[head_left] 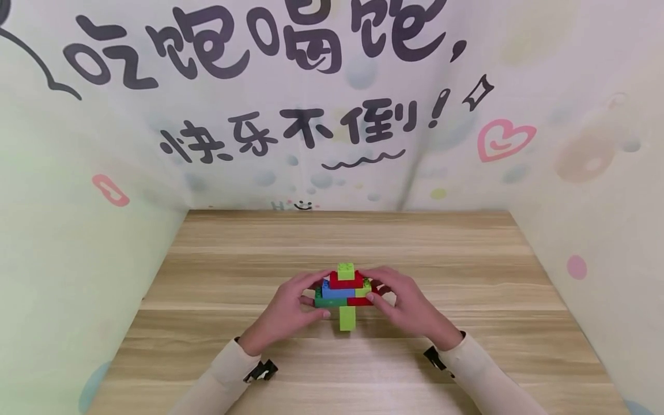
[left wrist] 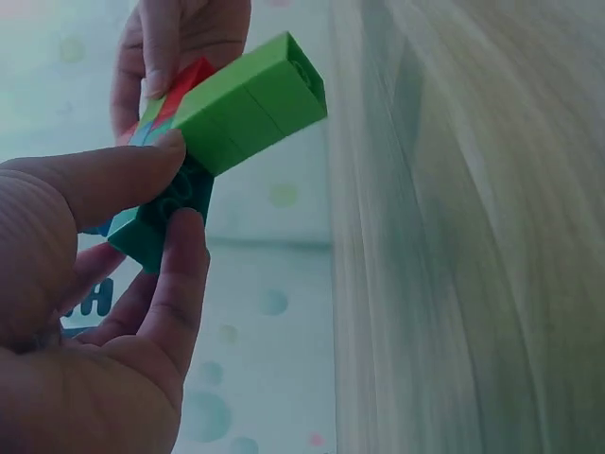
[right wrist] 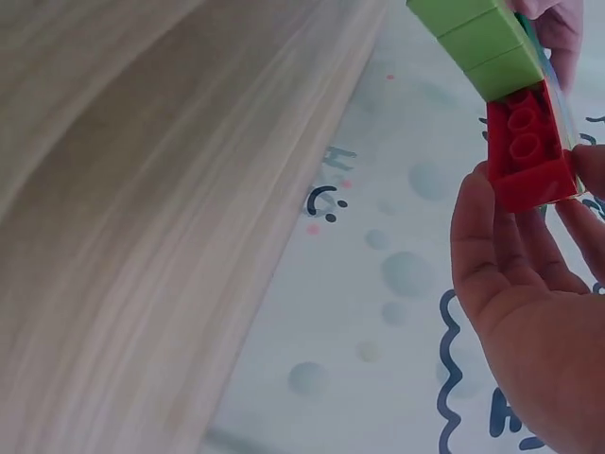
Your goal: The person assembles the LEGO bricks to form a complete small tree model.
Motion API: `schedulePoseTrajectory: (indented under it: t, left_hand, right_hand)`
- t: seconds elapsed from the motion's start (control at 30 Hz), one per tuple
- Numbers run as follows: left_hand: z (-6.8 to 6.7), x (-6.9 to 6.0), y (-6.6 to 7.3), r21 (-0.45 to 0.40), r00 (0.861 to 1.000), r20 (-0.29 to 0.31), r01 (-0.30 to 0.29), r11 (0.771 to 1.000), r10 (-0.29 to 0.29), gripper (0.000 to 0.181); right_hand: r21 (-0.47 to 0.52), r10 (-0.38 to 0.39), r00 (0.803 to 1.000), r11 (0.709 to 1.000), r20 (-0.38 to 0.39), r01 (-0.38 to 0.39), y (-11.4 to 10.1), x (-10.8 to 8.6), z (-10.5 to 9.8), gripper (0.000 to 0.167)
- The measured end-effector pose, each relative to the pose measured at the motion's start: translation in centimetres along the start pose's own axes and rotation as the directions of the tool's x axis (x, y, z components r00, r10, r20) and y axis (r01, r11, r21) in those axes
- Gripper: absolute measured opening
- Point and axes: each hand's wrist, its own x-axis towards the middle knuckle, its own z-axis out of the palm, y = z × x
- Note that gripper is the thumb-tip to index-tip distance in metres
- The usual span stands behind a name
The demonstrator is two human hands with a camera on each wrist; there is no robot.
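Note:
Between both hands is a tree-shaped model of toy building bricks (head_left: 338, 293), upright, in stepped layers. A lime brick tops a red layer; below come blue and lime bricks, then green and red ones. Its lime trunk (left wrist: 248, 106) shows a hollow end in the left wrist view, clear of the tabletop. My left hand (head_left: 287, 308) grips the green brick's end with thumb and fingers. On the other side, my right hand (head_left: 407, 302) holds the red end, whose tubed underside (right wrist: 531, 142) shows in the right wrist view. Some fingertips are hidden behind the model.
The wood-grain table (head_left: 249, 242) lies beneath the hands. A white printed wall (head_left: 332, 178) with large dark characters stands at its back edge, and similar panels close in the left and right sides. Each cuff has a dark strap (head_left: 261, 370).

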Motion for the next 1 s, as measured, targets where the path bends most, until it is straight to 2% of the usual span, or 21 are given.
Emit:
schedulePoseTrajectory:
  t: [0.3,0.47,0.7,1.0]
  left_hand:
    - [0.1,0.7,-0.3,0.030,0.998,-0.064,0.009,1.000,-0.007,0.072]
    - [0.0,1.3,-0.4,0.005,0.996,-0.082,0.016,1.000,-0.016,0.069]
    - [-0.3,2.8,-0.6,-0.049,0.994,-0.100,0.030,0.998,-0.035,0.066]
    - [-0.7,5.1,-1.5,-0.097,0.989,-0.087,0.111,0.989,-0.120,0.066]
  right_hand:
    - [-0.051,0.003,1.000,0.999,0.004,-0.002,-0.4,0.8,-0.1,0.072]
    - [-0.037,0.020,1.000,0.999,-0.001,-0.020,-0.4,1.3,-0.5,0.071]
    - [-0.030,0.069,0.998,0.997,-0.013,-0.070,0.3,2.5,-1.1,0.066]
    - [-0.004,0.145,0.989,0.989,0.007,-0.145,2.2,4.4,-1.5,0.064]
